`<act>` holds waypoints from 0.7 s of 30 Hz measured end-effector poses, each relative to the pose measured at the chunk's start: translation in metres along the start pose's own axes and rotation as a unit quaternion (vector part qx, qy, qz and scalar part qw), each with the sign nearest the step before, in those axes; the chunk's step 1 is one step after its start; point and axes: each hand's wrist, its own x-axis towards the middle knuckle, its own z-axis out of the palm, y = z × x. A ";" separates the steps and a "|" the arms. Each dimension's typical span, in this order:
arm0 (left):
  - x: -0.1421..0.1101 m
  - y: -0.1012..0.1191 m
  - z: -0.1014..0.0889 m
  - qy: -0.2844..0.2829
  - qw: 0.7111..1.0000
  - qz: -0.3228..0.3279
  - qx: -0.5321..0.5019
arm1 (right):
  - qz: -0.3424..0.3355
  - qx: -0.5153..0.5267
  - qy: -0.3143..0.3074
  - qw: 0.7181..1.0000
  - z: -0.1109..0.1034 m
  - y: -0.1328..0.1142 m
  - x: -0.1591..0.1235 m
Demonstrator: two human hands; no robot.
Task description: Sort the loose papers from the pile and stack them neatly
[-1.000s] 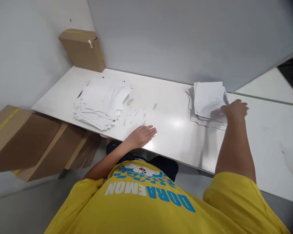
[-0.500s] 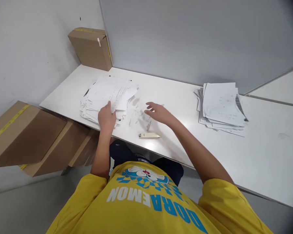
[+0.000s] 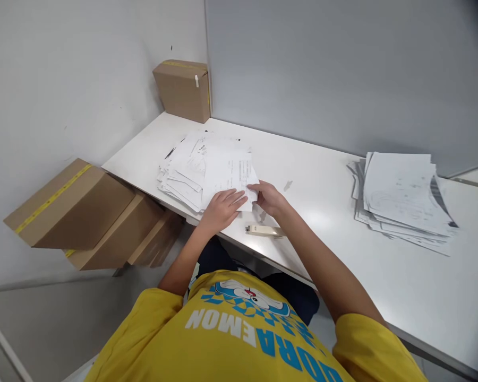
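Note:
A printed sheet of paper (image 3: 225, 170) lies over the right part of a loose paper pile (image 3: 183, 175). My left hand (image 3: 222, 211) rests on the sheet's near edge, its fingers stretched out flat. At the sheet's lower right corner, my right hand (image 3: 270, 198) pinches the edge between thumb and fingers; part of the grip is hidden. Just below my right hand, a slim cream-coloured tool (image 3: 263, 230), shaped like a stapler, lies near the table's front edge.
A second paper stack (image 3: 400, 193) sits on the right of the white table (image 3: 318, 170). One cardboard box (image 3: 183, 93) stands in the back left corner. Several more boxes (image 3: 75, 207) are beside the table's left end. A grey partition (image 3: 334, 74) runs along the back.
My right hand has come to the left pile and taken the edge of a sheet. My left hand has shifted right onto that sheet, which now lies squarer. The view has turned left.

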 end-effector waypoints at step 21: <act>-0.006 -0.046 -0.012 0.007 0.984 -0.176 -0.007 | -0.008 0.026 0.084 0.996 -0.010 0.006 0.001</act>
